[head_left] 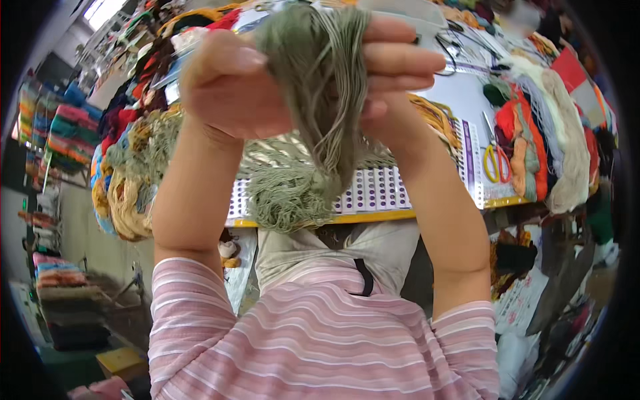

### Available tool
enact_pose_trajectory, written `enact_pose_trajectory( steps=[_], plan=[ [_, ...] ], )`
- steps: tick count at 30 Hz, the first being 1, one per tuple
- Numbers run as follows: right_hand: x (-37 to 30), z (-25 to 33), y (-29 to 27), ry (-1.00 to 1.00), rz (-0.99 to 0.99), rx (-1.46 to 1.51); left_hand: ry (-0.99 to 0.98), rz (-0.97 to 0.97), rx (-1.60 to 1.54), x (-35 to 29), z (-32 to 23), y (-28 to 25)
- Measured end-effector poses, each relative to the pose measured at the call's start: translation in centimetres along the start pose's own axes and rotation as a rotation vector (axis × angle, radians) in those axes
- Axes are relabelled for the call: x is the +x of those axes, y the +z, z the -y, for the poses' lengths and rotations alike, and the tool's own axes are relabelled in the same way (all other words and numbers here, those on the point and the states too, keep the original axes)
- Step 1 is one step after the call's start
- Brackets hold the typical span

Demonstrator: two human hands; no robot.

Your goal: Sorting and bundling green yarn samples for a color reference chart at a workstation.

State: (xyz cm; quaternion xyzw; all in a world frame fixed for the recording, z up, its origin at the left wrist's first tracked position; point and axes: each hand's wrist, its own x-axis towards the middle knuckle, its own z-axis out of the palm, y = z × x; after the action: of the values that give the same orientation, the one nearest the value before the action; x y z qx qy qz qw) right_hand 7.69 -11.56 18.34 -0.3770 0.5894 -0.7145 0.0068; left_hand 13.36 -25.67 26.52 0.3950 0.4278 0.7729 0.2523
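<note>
A grey-green skein of yarn (pixel 327 87) hangs in loose strands, held up above the table's near edge. My left hand (pixel 230 87) holds it, thumb on the near left side. Stretched fingers stick out past the skein's right side and seem to belong to this hand. Close behind them, against the skein's right side, is my right hand (pixel 387 120); its own fingers are mostly hidden. Below, a loose heap of the same grey-green yarn (pixel 290 197) lies on the table's front edge, partly covering sheets with rows of dark dots (pixel 377 190).
Scissors with yellow and red handles (pixel 497 163) lie on the table at right, beside orange, white and beige skeins (pixel 560 133). More yarn (pixel 133 167) is piled at left. The table's yellow front edge (pixel 373 217) runs before my lap. Racks of coloured yarn (pixel 70 140) stand farther left.
</note>
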Motion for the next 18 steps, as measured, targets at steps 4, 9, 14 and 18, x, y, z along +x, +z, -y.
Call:
enact_pose_trajectory(
  steps=[4,9,14,18],
  plan=[
    [2.0,2.3,3.9,0.347,0.202,0.102,0.210,-0.133,0.429,-4.2,-5.2,1.3],
    [3.3,5.1,8.2,0.297,0.367,0.002,0.202,-0.399,1.691,-11.9,-11.0,2.4],
    [5.1,7.8,12.1,-0.096,0.452,-0.336,-0.090,-0.740,2.277,-16.5,-12.0,5.7],
    [5.0,6.4,14.6,-0.352,0.564,-0.421,-1.369,-0.679,0.906,-16.1,-14.2,9.1]
  ],
)
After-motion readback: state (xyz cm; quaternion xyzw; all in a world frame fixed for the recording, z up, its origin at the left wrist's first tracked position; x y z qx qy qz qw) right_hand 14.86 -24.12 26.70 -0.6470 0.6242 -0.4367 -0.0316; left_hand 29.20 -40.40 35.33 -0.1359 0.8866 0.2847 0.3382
